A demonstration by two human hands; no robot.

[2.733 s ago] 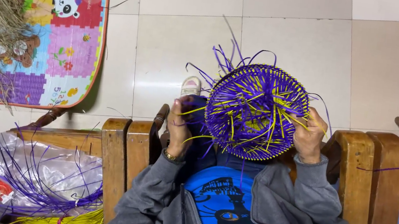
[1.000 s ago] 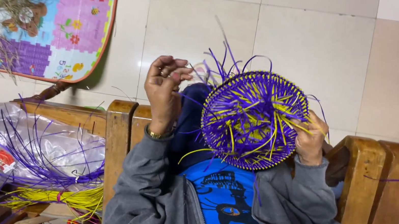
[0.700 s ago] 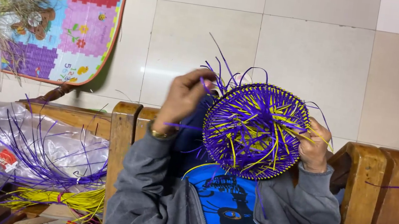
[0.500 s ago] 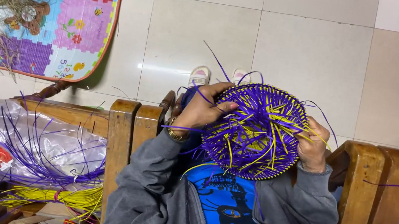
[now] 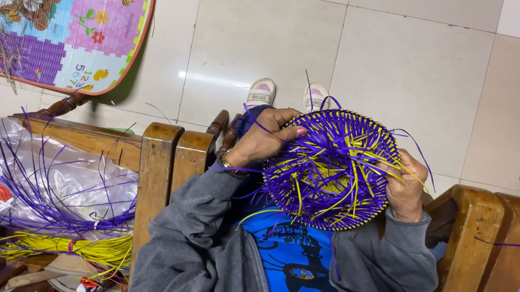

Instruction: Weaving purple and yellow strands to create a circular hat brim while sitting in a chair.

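A round purple and yellow woven disc (image 5: 335,170) is held up in front of the person's chest, between the arms of a wooden chair (image 5: 160,166). The left hand (image 5: 266,137) grips its left rim, fingers curled over the edge onto the weave, while the right hand (image 5: 406,187) clasps the right rim, apparently pinching loose strands, though the tangle hides its fingertips. To the left, a clear plastic bag (image 5: 35,177) lies beside bundled purple and yellow strips (image 5: 67,234).

One woven disc (image 5: 330,172), two hands, two white shoes (image 5: 262,91), one play mat (image 5: 57,12), two strip bundles (image 5: 63,220).
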